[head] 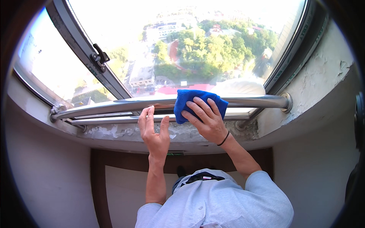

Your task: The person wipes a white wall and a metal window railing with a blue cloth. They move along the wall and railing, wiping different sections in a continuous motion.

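My right hand [209,121] lies over a folded blue cloth [182,102], pressing it onto the upper metal rail [251,101] in front of the window. Some of the rail is hidden under the cloth. A dark cord circles my right wrist. To the left of the cloth, my left hand [155,131] is raised just below the same rail, palm partly turned up, thumb and fingers apart and nothing in it. Whether its fingertips touch the rail I cannot tell. A second metal rail [105,121] runs lower, near the sill.
Behind the rails stands a window with a grey frame [82,48] and a black handle [101,55]. Peeling paint marks the sill [114,132] and the right wall [322,68]. A round flange [287,102] fixes the upper rail at the right.
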`<state>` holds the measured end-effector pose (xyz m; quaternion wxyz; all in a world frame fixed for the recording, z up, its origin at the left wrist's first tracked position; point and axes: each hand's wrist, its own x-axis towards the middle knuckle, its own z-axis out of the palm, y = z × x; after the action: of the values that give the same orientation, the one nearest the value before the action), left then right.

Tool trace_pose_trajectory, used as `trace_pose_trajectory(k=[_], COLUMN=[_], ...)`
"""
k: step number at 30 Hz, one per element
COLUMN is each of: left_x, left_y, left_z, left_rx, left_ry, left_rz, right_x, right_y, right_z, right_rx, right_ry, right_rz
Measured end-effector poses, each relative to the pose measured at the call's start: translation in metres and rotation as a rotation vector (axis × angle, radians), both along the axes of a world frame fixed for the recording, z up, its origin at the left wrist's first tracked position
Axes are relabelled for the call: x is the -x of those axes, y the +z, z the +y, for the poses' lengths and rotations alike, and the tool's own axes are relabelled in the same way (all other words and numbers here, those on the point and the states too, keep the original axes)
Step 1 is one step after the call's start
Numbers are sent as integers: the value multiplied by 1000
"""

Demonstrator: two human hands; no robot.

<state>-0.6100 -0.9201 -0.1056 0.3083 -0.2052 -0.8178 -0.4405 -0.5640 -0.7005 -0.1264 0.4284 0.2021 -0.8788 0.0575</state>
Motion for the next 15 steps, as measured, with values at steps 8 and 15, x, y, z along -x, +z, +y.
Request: trace_pose_trajectory(k=[8, 15], left_x=[-1, -3], left_y=[-2, -2], left_z=[-11, -10], left_rx=[55, 80], left_ry=[-12, -40], left_rz=[-38, -44], right_x=[-38, -71], right_y=[-11, -6], right_z=[43, 83], right_rx=[40, 61], right_ry=[-138, -294], right_rz=[41, 53])
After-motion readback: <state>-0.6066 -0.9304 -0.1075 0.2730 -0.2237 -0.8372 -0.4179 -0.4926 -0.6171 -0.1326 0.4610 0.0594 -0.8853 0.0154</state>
